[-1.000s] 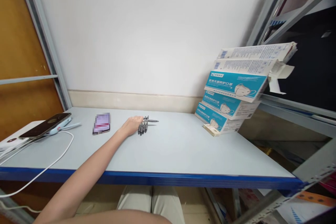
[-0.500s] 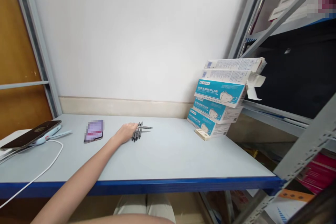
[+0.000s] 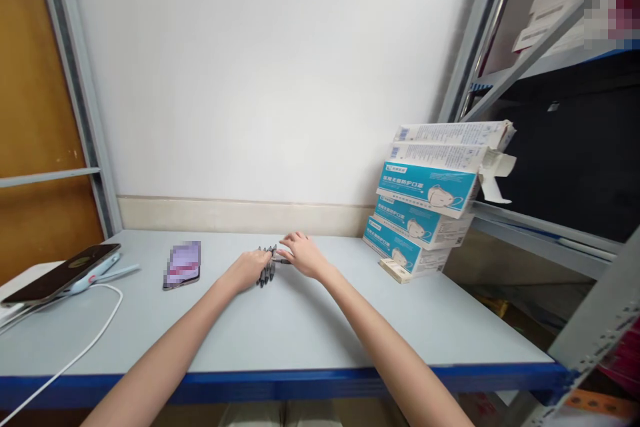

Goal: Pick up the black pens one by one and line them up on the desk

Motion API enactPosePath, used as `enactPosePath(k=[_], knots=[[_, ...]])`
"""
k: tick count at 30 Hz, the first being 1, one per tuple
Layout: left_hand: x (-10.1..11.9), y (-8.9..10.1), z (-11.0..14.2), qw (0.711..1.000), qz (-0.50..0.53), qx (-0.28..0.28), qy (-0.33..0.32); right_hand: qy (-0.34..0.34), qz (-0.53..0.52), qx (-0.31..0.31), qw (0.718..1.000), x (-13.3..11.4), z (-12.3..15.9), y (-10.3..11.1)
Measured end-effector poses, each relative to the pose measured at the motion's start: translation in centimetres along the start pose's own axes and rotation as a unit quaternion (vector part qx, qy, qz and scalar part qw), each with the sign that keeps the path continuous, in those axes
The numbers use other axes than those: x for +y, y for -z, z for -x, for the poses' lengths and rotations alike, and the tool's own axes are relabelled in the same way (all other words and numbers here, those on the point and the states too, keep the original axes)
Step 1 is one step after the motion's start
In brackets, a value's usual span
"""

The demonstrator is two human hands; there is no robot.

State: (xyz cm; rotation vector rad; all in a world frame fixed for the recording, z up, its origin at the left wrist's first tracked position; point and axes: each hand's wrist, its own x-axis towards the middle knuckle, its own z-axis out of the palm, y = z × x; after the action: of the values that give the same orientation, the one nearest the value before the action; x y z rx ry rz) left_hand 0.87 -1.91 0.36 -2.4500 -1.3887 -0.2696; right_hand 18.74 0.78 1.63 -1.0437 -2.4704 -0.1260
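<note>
Centre-right, the box stack (image 3: pixel 427 190) is showing smooth printed cardboard; lower centre, the tabletop (image 3: pixel 320 320) is looking smooth, pale, matt.

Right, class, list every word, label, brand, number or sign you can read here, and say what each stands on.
"医用无菌防护口罩": front of the uppermost blue-faced mask box.
The same words, less sharp: middle mask box and bottom mask box.
Too small or blurred: logos, white side panel, small carton.
Phone screen: pixelated.
</note>
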Motion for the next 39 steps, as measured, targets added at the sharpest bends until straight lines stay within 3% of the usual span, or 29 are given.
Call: enactPosePath(k=[4, 6, 10, 12, 16, 21, 25, 29, 33, 39], knots=[[-0.5, 0.1, 0.1, 0.999, 0.035, -0.002, 0.008, -0.067, -0.142, -0.078, 0.984, 2.9, -0.1, 0.6], [-0.7, 0.1, 0.0, 0.999, 0.04, 0.001, 0.011, -0.093, -0.262, -0.094, 0.956, 3.5, -0.2, 0.2], [-0.7, 0.0, -0.1, 0.999, 0.047, -0.008, 0.011, -0.067, -0.413, -0.154, 0.895, 3.7, 0.0, -0.9], [-0.8, -0.2, -0.2, 0.999, 0.047, -0.014, 0.009, -0.073, -0.392, -0.158, 0.904, 3.5, 0.2, -1.2], [-1.0, -0.6, -0.4, 0.998, 0.053, -0.024, 0.02, -0.1, -0.287, -0.054, 0.951, 2.8, 0.5, -1.2], [-1.1, -0.7, -0.3, 0.998, 0.057, -0.031, 0.019, -0.068, -0.275, -0.095, 0.954, 2.1, 0.9, -1.0], [-0.7, -0.3, -0.3, 0.998, 0.055, -0.037, 0.015, -0.034, -0.194, -0.027, 0.98, 1.9, 1.4, -1.4], [-0.3, -0.2, -0.4, 0.998, 0.045, -0.04, 0.011, -0.044, -0.214, -0.057, 0.974, 1.6, 1.7, -1.5], [-0.3, -0.4, -0.3, 0.998, 0.041, -0.037, 0.01, -0.044, -0.167, -0.001, 0.985, 1.2, 1.8, -1.5], [-0.8, -1.2, -0.2, 0.998, 0.052, -0.037, 0.016, -0.077, -0.251, -0.028, 0.964, 1.2, 1.6, -2.2]])
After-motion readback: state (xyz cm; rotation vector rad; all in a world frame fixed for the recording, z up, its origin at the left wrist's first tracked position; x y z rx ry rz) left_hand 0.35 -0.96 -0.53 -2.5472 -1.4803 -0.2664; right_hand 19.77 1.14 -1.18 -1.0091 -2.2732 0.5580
